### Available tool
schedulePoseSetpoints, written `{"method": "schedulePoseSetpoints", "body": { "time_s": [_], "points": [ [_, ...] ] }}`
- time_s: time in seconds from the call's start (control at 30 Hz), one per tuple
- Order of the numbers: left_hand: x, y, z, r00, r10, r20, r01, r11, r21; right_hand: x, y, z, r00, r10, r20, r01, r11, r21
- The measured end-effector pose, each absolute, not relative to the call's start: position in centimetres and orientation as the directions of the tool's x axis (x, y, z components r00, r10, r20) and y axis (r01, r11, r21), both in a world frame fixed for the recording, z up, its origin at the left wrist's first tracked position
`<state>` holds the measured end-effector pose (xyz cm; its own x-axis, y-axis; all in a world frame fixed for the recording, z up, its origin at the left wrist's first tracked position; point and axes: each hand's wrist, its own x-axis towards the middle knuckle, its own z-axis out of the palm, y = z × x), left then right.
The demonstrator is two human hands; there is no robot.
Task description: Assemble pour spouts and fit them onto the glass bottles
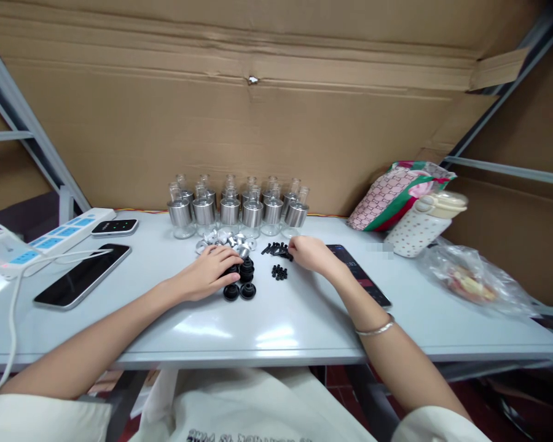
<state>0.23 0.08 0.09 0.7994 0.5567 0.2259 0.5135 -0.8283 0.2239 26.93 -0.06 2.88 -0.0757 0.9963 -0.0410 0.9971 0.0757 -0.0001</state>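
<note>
My left hand (208, 270) lies over the round black caps, thumb and fingers curved around one black cap (231, 269) that they partly hide. Beside it is a stack of black caps (247, 270), with two single caps (239, 292) nearer me. Behind my left fingers spreads a pile of shiny silver parts (225, 239). My right hand (306, 253) is closed, its fingertips at a small heap of slim black pieces (276, 248); whatever they pinch is hidden. Just in front is a cluster of tiny black rings (279, 272).
Several glass bottles with metal bands (230, 212) stand in rows at the back. On the left are a power strip (69, 236), a phone (83, 276) and a small device (115, 227). To the right are another phone (364, 279), a flask (421, 227), a patterned bag (387, 193) and a plastic bag (477, 279).
</note>
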Motion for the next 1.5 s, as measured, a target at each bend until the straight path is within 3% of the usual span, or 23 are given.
{"method": "schedulePoseSetpoints", "body": {
  "time_s": [0.17,0.37,0.53,0.8,1.3,1.5],
  "points": [
    [0.2,0.0,0.2,0.799,0.556,0.23,0.511,-0.829,0.227,27.1,0.1,2.6,0.026,0.996,-0.083,0.999,-0.023,0.043],
    [0.2,0.0,0.1,0.798,0.555,0.234,0.515,-0.83,0.215,26.7,0.1,2.1,0.036,0.999,-0.038,0.998,-0.034,0.05],
    [0.2,0.0,0.1,0.794,0.563,0.23,0.52,-0.824,0.224,27.1,0.4,2.0,-0.008,0.999,0.034,0.999,0.007,0.034],
    [0.3,0.0,0.3,0.802,0.559,0.211,0.516,-0.826,0.229,26.3,0.1,2.0,-0.197,0.977,0.076,0.98,0.199,-0.013],
    [0.2,0.0,0.2,0.799,0.554,0.234,0.512,-0.831,0.219,26.7,0.3,1.8,-0.132,0.986,0.098,0.991,0.132,0.002],
    [0.4,0.2,0.0,0.773,0.542,0.329,0.486,-0.84,0.243,26.2,0.1,1.6,-0.115,0.965,0.236,0.991,0.126,-0.035]
  ]
}}
